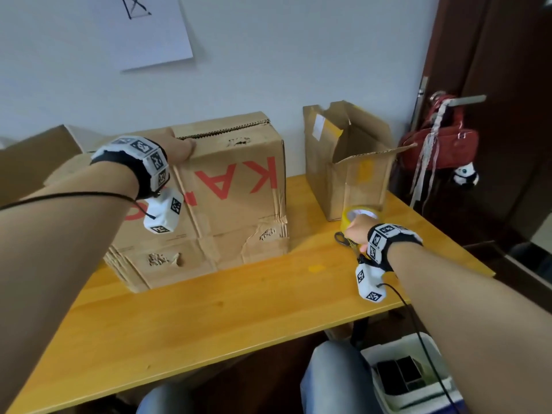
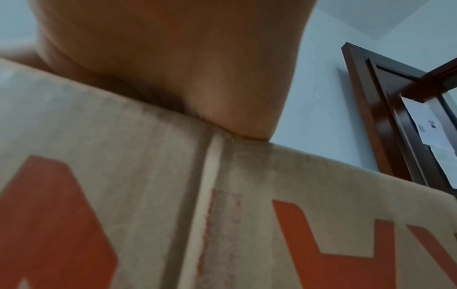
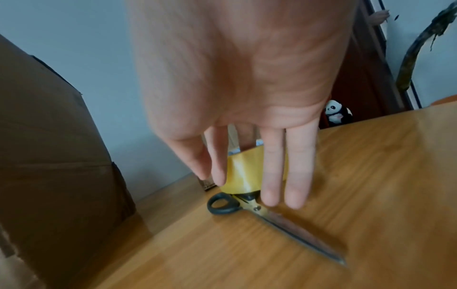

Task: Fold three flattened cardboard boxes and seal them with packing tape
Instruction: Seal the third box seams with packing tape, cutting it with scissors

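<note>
A large cardboard box with red letters stands on the wooden table, its top flaps down. My left hand rests flat on the box's top front edge; in the left wrist view only the palm shows, pressed on the box, and the fingers are hidden. My right hand hovers with straight fingers just above a yellow roll of packing tape and black-handled scissors, holding nothing. The tape roll sits in front of a smaller box whose top is open.
More cardboard lies at the far left behind the big box. A red bag and a panda toy hang by the dark door at the right. A white bin stands under the table's right edge.
</note>
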